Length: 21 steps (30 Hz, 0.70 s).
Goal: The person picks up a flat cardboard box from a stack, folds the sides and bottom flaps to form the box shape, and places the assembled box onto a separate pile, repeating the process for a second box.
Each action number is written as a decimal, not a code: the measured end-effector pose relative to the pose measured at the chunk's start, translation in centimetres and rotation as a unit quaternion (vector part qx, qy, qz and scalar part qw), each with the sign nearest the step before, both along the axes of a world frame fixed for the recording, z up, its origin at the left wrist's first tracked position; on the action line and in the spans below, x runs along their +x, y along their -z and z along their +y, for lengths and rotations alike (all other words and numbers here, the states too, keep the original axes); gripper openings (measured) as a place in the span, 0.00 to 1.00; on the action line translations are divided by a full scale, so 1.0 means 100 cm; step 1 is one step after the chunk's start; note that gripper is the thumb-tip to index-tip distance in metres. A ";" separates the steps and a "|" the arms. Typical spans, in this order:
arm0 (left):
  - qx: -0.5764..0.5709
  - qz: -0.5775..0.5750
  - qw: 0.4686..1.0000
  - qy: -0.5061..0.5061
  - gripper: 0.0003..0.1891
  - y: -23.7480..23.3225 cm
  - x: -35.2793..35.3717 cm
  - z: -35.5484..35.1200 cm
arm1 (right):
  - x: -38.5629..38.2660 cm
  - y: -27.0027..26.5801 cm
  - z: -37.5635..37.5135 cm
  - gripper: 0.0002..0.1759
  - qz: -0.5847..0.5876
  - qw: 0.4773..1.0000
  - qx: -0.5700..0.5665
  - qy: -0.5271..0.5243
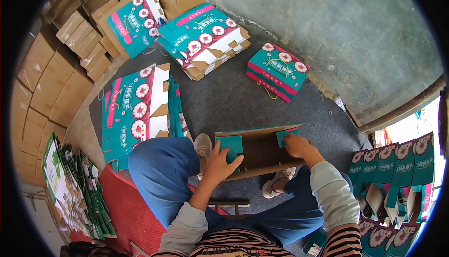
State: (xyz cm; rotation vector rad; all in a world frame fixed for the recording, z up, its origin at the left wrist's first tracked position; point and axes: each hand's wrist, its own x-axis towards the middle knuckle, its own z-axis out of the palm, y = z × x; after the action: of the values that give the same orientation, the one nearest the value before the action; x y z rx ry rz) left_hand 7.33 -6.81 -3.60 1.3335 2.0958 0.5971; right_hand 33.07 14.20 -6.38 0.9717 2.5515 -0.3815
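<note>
Between my knees stands a teal cardboard gift box (262,172) with its top open and its brown inside facing up. Teal end flaps (229,143) fold in at both ends. My left hand (221,164) lies against the left end, fingers and thumb spread over the flaps. At the other end, my right hand (300,147) has its fingers bent around the right flap (283,136); its fingertips are partly hidden.
Flat printed cartons lie stacked at left (128,109) and farther back (206,37). A closed gift box (278,72) sits near the wall. Several formed boxes (393,163) line the right side. Brown cartons (51,79) and green folded packaging (77,191) are at left.
</note>
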 end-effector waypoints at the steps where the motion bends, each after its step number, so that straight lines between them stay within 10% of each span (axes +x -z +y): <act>1: 0.008 -0.013 1.000 -0.008 0.37 0.001 0.000 -0.001 | 0.004 0.002 0.004 0.18 0.049 0.999 -0.004 0.015; 7: 0.113 -0.072 0.991 0.007 0.33 0.018 -0.006 0.006 | 0.020 -0.051 0.010 0.43 0.247 0.797 -0.339 0.434; 13: 0.057 -0.095 0.993 0.034 0.32 0.020 -0.028 0.034 | 0.020 -0.054 0.009 0.58 0.337 0.673 -0.366 0.548; 21: 0.138 -0.194 0.971 -0.021 0.29 0.035 -0.035 0.036 | 0.039 -0.037 0.026 0.54 0.346 0.699 -0.338 0.526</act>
State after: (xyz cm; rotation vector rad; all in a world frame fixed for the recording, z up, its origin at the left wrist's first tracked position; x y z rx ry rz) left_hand 3.82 -3.18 -7.15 1.1991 1.7684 1.1055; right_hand 36.99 16.84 -2.63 2.0958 1.6307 -2.1440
